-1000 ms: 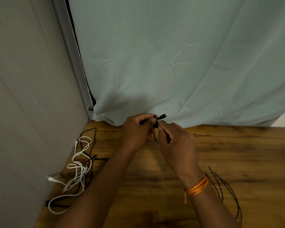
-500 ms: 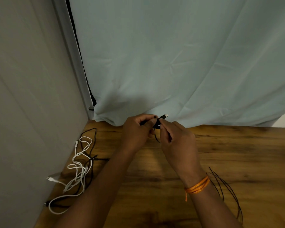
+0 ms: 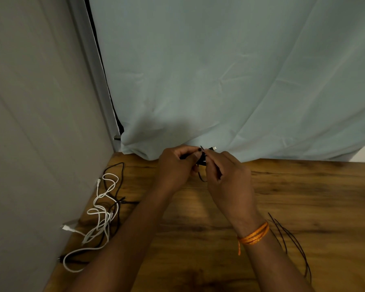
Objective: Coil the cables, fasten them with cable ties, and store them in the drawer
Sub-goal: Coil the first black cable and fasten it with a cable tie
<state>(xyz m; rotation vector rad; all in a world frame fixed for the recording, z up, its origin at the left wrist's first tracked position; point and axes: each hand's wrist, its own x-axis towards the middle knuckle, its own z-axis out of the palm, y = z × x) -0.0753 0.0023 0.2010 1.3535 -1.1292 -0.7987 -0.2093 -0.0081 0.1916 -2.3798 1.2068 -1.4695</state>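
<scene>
I'm holding a small coiled black cable (image 3: 201, 161) up at the far edge of the table (image 3: 303, 197), right in front of the curtain (image 3: 219, 81). My left hand (image 3: 174, 166) is curled round the bundle, thumb and fingers gripping it from the left. My right hand (image 3: 228, 180) is pinching at the same bundle from the right, fingertips meeting the left thumb on top of it. What else the right fingertips are pinching I can't tell: a thin dark tip (image 3: 201, 147) is sticking up there, looking like a tie end, too small to be sure. Key relation: the bundle is sitting between the two hands, touching both, its long axis running from lower left to upper right, with the plug (image 3: 213, 148) poking out past my right fingers toward the curtain. A short loop (image 3: 201, 178) is hanging down under the bundle between the palms. Judging this as the fastening step, so the next pull should be going across that axis, right hand pulling, left hand bracing. Spare cable ties (image 3: 291, 242) are lying on the table just beside my right forearm, nearer to that hand. The white cable (image 3: 102, 209) and another dark cable (image 3: 114, 171) are lying tangled and uncoiled by the wall (image 3: 40, 144), well to the left, nearer my left hand. Drawer is not showing in this view
</scene>
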